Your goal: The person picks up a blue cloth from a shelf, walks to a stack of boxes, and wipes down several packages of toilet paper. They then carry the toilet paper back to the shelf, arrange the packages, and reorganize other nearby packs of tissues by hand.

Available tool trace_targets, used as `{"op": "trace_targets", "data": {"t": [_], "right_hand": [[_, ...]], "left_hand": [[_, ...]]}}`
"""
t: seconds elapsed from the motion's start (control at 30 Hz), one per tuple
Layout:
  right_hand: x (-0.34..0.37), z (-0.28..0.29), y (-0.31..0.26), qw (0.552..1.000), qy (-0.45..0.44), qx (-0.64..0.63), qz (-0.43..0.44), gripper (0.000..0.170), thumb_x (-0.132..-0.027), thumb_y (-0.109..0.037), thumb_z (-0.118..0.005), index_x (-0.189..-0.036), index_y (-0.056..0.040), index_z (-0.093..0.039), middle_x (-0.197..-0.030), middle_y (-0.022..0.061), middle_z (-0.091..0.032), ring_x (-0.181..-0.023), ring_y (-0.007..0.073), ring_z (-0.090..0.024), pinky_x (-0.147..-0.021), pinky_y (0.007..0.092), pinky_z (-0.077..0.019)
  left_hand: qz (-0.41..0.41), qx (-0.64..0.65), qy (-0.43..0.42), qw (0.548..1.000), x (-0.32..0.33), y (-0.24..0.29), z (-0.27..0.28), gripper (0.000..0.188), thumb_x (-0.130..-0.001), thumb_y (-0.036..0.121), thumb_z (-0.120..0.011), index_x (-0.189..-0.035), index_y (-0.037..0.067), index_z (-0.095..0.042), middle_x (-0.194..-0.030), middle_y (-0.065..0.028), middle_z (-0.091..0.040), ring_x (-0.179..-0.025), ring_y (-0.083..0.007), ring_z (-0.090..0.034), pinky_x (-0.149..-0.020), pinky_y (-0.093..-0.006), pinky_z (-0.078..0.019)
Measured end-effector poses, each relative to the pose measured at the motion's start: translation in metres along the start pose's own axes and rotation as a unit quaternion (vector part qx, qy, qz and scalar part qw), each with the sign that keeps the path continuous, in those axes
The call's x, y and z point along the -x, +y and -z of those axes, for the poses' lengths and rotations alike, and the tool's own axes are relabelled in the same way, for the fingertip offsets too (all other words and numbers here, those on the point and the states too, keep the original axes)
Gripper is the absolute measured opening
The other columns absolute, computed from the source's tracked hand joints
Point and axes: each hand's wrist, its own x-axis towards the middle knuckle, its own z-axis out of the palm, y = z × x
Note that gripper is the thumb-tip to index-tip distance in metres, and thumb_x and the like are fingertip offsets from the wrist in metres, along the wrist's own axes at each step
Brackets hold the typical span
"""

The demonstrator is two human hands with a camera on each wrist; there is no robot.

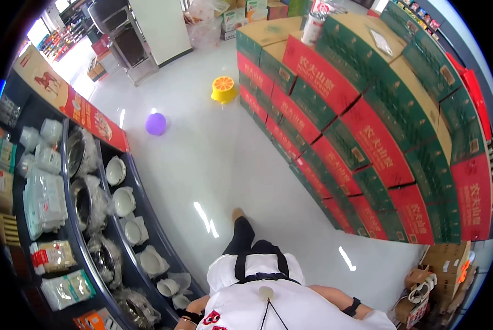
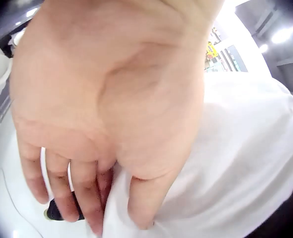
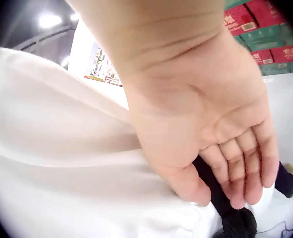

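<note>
In the left wrist view the left hand (image 2: 106, 99) hangs beside the person's white shirt (image 2: 226, 163), palm showing, fingers loosely extended and holding nothing. The right hand (image 3: 211, 129) hangs on the other side, its fingers slightly bent with nothing in them; its thumb lies close to the white shirt (image 3: 77, 168). In the head view both hands are out of sight, and only the forearms show at the bottom edge. A black wristband (image 1: 352, 307) circles the right arm. One shoe (image 1: 237, 214) shows ahead of the body on the grey floor.
A dark shelf (image 1: 158, 242) with white bowls (image 1: 124, 202) and wrapped metal pans (image 1: 84, 201) runs along the left. Stacked green and red cartons (image 1: 340, 159) rise on the right. A purple ball (image 1: 155, 124) and a yellow stool (image 1: 223, 91) are on the floor ahead.
</note>
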Motion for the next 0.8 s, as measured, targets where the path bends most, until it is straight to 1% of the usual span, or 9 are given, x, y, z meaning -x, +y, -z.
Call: {"op": "trace_targets", "data": {"t": [0.07,0.2,0.3,0.4,0.53,0.57,0.6,0.67,0.8], "right_hand": [[0.028,0.027,-0.146,0.997,0.082,0.001,0.007,0.037,-0.1,-0.022,-0.054,-0.127,0.0005,-0.067,-0.128,0.0192,-0.07,-0.115,0.028,-0.066,-0.1,0.0371,-0.0493],[-0.007,0.057,-0.156,0.996,0.089,-0.007,0.023,0.037,-0.098,-0.023,-0.059,-0.127,-0.0009,-0.067,-0.128,0.0192,-0.07,-0.115,0.0313,-0.067,-0.099,0.0387,-0.05],[-0.068,0.085,-0.079,0.995,0.002,0.101,0.015,0.035,-0.094,-0.025,-0.062,-0.12,-0.0032,-0.071,-0.119,0.02,-0.072,-0.109,0.0345,-0.068,-0.094,0.0405,-0.0523],[-0.087,0.142,-0.156,0.97,-0.084,0.222,-0.048,0.033,-0.092,-0.028,-0.062,-0.114,-0.0062,-0.074,-0.103,0.0196,-0.075,-0.092,0.0362,-0.07,-0.083,0.0418,-0.0539],[-0.086,0.247,-0.228,0.921,0.231,0.296,-0.102,0.028,-0.088,-0.028,-0.065,-0.107,-0.0089,-0.074,-0.09,0.0176,-0.074,-0.083,0.0392,-0.069,-0.074,0.046,-0.0546],[-0.068,0.276,-0.29,0.914,0.313,0.225,-0.124,0.027,-0.09,-0.024,-0.067,-0.11,-0.0071,-0.072,-0.094,0.0182,-0.073,-0.087,0.0378,-0.07,-0.076,0.0446,-0.0551],[-0.059,0.303,-0.319,0.87,0.424,0.249,-0.033,0.026,-0.089,-0.02,-0.067,-0.11,-0.0061,-0.071,-0.097,0.0184,-0.073,-0.089,0.037,-0.069,-0.077,0.0446,-0.0546],[-0.044,0.355,-0.363,0.732,0.598,0.297,0.136,0.021,-0.086,-0.006,-0.069,-0.107,-0.0043,-0.069,-0.1,0.017,-0.072,-0.092,0.0361,-0.068,-0.081,0.0453,-0.054],[0.007,0.442,-0.445,0.469,0.775,0.384,0.18,0.023,-0.089,-0.001,-0.068,-0.112,-0.0031,-0.069,-0.114,0.0142,-0.069,-0.108,0.0333,-0.065,-0.095,0.0414,-0.0509]], "left_hand": [[0.0,-0.004,0.005,1.0,-0.013,0.009,0.034,0.042,-0.093,0.04,-0.063,-0.121,0.009,-0.068,-0.122,-0.0202,-0.07,-0.11,-0.0388,-0.067,-0.093,-0.0434,-0.0531],[0.001,-0.024,0.002,1.0,-0.039,0.022,0.088,0.041,-0.093,0.04,-0.063,-0.12,0.009,-0.069,-0.122,-0.0199,-0.07,-0.111,-0.0393,-0.067,-0.093,-0.0439,-0.0531],[0.0,-0.043,0.003,0.999,-0.065,0.023,0.121,0.041,-0.093,0.04,-0.062,-0.119,0.009,-0.069,-0.122,-0.0197,-0.07,-0.111,-0.0396,-0.067,-0.093,-0.0443,-0.0531],[-0.014,-0.073,0.019,0.997,-0.097,0.01,0.151,0.04,-0.093,0.04,-0.062,-0.119,0.009,-0.069,-0.122,-0.0195,-0.07,-0.112,-0.0399,-0.066,-0.093,-0.0446,-0.053],[-0.155,-0.151,0.123,0.969,-0.154,0.007,0.204,0.04,-0.093,0.039,-0.061,-0.118,0.009,-0.069,-0.122,-0.0193,-0.07,-0.112,-0.0403,-0.066,-0.094,-0.0451,-0.053],[-0.031,-0.252,0.048,0.966,-0.172,0.025,0.228,0.039,-0.091,0.041,-0.06,-0.113,0.011,-0.071,-0.116,-0.0192,-0.071,-0.11,-0.0426,-0.066,-0.092,-0.0486,-0.0535],[0.04,-0.254,0.067,0.964,-0.173,0.066,0.247,0.04,-0.09,0.042,-0.06,-0.113,0.011,-0.071,-0.115,-0.0194,-0.072,-0.109,-0.0427,-0.066,-0.091,-0.0494,-0.0537],[0.183,-0.255,0.101,0.944,-0.119,0.285,0.306,0.043,-0.089,0.044,-0.059,-0.113,0.011,-0.071,-0.112,-0.0199,-0.072,-0.106,-0.0431,-0.067,-0.089,-0.0508,-0.0542],[0.186,-0.272,0.209,0.921,-0.189,0.329,0.365,0.041,-0.089,0.041,-0.06,-0.11,0.007,-0.071,-0.107,-0.0206,-0.073,-0.103,-0.0429,-0.069,-0.087,-0.0507,-0.0551]]}}
